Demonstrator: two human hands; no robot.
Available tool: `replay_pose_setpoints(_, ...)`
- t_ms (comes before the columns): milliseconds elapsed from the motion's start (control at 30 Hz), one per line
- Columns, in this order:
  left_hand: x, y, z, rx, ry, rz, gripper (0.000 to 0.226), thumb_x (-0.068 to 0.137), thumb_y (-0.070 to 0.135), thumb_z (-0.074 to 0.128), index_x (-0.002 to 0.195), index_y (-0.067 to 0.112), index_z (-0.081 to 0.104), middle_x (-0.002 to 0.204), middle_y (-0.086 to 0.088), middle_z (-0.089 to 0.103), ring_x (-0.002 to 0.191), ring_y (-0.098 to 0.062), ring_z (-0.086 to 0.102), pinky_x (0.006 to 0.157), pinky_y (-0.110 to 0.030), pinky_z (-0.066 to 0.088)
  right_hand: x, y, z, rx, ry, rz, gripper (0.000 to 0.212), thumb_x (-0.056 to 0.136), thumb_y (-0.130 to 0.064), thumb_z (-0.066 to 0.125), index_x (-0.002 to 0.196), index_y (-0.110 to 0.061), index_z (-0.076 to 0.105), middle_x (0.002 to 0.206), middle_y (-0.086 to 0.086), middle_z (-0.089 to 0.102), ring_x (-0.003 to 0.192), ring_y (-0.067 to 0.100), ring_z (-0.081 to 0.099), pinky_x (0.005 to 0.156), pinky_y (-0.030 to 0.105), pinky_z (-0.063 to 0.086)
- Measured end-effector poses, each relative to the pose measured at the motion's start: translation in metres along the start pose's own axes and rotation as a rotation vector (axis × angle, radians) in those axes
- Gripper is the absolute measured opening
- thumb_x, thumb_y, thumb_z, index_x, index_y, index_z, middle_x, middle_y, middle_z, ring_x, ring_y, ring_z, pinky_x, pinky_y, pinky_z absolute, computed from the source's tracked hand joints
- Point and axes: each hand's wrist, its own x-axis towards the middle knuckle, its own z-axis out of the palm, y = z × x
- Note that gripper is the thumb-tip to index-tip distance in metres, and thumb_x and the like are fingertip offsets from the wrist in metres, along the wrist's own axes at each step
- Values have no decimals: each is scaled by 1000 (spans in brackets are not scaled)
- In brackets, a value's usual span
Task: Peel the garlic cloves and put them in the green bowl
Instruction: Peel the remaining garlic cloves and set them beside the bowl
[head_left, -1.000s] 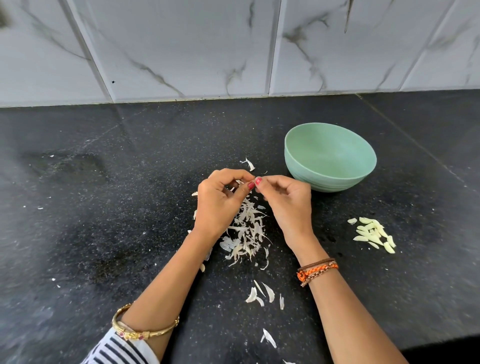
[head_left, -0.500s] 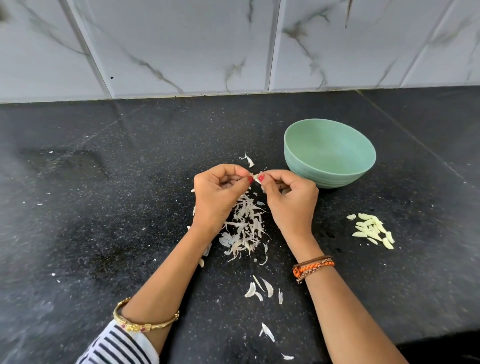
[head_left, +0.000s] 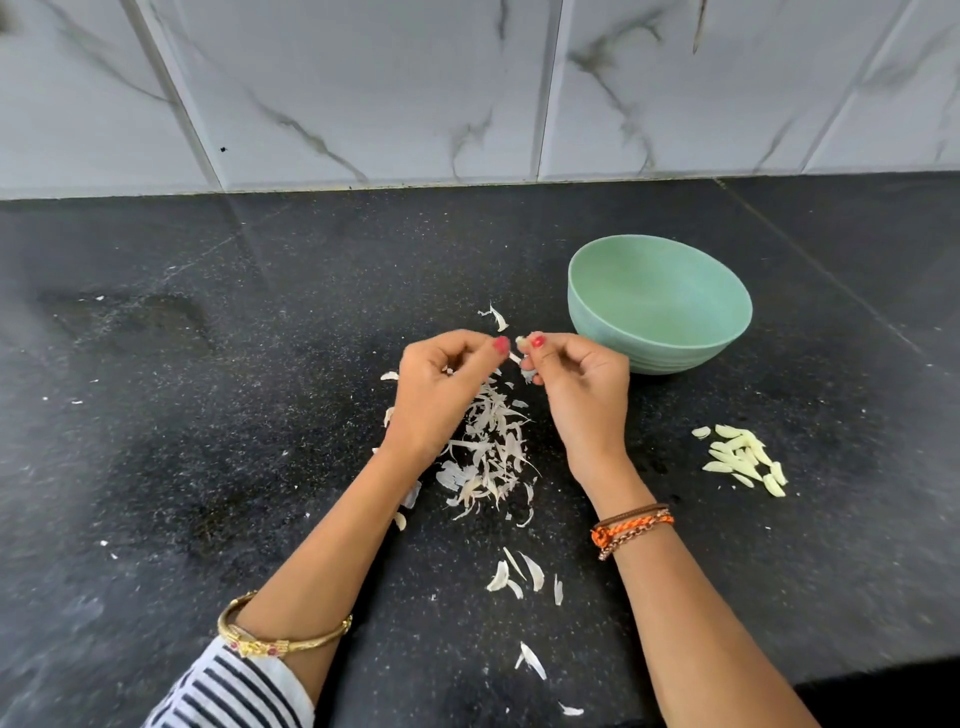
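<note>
My right hand (head_left: 576, 384) pinches a small garlic clove (head_left: 521, 341) between thumb and fingers, just left of the green bowl (head_left: 660, 332). A strip of skin (head_left: 514, 357) runs from the clove toward my left hand (head_left: 441, 384), whose thumb and fingers pinch its end. The two hands are a little apart above a heap of white skins (head_left: 488, 452). The bowl stands upright on the black counter (head_left: 260, 415), and its visible inside holds nothing. Several peeled pale-yellow cloves (head_left: 743, 457) lie in a small pile on the counter to the right.
Loose skin pieces (head_left: 519, 574) are scattered toward the counter's front edge, and one lies behind the hands (head_left: 497, 317). A marble-tiled wall (head_left: 467, 88) rises at the back of the counter. The front edge of the counter (head_left: 883, 670) shows at lower right.
My hands have drawn slightly apart, the left one pulling a strip of skin off the clove held by the right.
</note>
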Motion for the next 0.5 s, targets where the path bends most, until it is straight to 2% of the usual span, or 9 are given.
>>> replay_pose_setpoints(67,-1,-2,2,4,-45,75,6,78,15,67,80,21,66,61,10,59,58,-3,46,54,-18,39,0,2,1,-52,-9,-10,24,89,-11,59,72,-26,66,63,-9,63,61,-1,58,66,24,50)
replay_pose_setpoints(100,0,-4,1,23,-37,104,9,75,18,68,82,23,66,65,11,61,60,-4,48,55,-19,41,0,2,1,-71,-20,-11,23,89,-11,59,73,-26,66,64,-9,63,61,-2,58,66,25,50)
replay_pose_setpoints(200,1,-9,-1,113,6,165,12,75,21,68,86,26,67,71,15,64,64,0,51,58,-14,39,-1,2,0,-142,-80,-46,23,90,-14,57,72,-24,66,64,-10,63,61,1,57,65,33,51)
replay_pose_setpoints(367,1,-9,-2,201,10,245,6,77,28,66,80,27,70,73,22,66,71,-1,54,67,-20,40,-3,4,5,-202,-145,-48,43,89,-34,44,62,-2,54,54,-3,46,56,14,42,58,45,41)
replay_pose_setpoints(433,1,-10,-2,211,36,271,9,76,31,65,83,28,69,73,24,66,73,-5,55,68,-21,42,-4,2,8,-155,-175,-5,45,90,-34,42,62,0,53,54,0,43,56,14,38,57,44,37)
replay_pose_setpoints(500,0,-9,-1,210,75,293,14,76,32,64,89,29,67,74,28,65,74,-4,55,70,-19,42,-4,-1,7,-26,-185,69,42,96,-23,45,61,0,52,54,-2,44,55,8,39,53,31,36)
